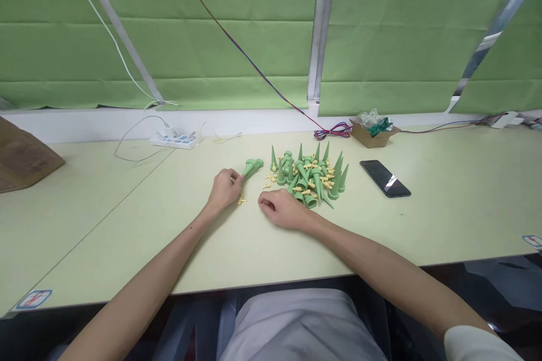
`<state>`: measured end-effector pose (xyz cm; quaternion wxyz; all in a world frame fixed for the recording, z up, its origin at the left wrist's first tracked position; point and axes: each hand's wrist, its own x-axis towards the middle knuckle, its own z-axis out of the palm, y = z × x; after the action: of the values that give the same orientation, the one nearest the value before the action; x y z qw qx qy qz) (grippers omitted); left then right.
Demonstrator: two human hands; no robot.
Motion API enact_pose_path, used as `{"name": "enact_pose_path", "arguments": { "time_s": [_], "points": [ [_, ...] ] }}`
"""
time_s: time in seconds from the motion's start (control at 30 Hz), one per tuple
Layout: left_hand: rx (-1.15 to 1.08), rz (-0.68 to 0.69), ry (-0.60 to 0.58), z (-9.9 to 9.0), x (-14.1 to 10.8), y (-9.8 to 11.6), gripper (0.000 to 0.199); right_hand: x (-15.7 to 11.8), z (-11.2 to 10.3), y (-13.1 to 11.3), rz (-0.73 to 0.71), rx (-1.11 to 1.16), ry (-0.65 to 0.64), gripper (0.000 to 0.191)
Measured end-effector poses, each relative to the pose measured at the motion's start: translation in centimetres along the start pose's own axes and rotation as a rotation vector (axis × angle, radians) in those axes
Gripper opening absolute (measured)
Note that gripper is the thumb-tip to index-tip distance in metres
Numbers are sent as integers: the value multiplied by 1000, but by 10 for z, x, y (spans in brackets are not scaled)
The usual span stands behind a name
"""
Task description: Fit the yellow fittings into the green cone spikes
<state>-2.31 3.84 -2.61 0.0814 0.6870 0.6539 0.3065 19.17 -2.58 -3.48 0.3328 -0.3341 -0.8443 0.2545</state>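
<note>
My left hand is closed at the tips of two green cones, which lie on the table with their wide ends pointing away to the right. A few small yellow pieces lie beside that hand. My right hand rests at the near left edge of a pile of green cones, its fingers curled together; whatever they may hold is hidden. Some cones in the pile stand upright and others lie on their sides, with small yellow pieces scattered among them.
A black phone lies right of the pile. Behind are a small cardboard box with plastic and green material, a coiled cable and a white power strip. A brown box stands at the far left of the pale table.
</note>
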Motion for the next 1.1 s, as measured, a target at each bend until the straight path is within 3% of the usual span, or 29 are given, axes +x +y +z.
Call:
{"name": "enact_pose_path", "arguments": {
  "time_s": [0.3,0.57,0.67,0.83,1.1],
  "points": [
    [-177,-45,14,-14,-8,24,18,1,-1,-2,26,15,35,14],
    [-608,-123,-65,-22,-24,43,28,3,-1,-5,59,149,227,21],
    [-720,-56,-54,-22,-30,51,30,3,-1,-5,76,163,269,28],
    [-833,84,-256,-20,-38,60,40,3,-4,-13,60,212,305,39],
    [-741,171,-464,-25,-46,68,45,1,-5,-14,41,232,420,26]
  ]
}}
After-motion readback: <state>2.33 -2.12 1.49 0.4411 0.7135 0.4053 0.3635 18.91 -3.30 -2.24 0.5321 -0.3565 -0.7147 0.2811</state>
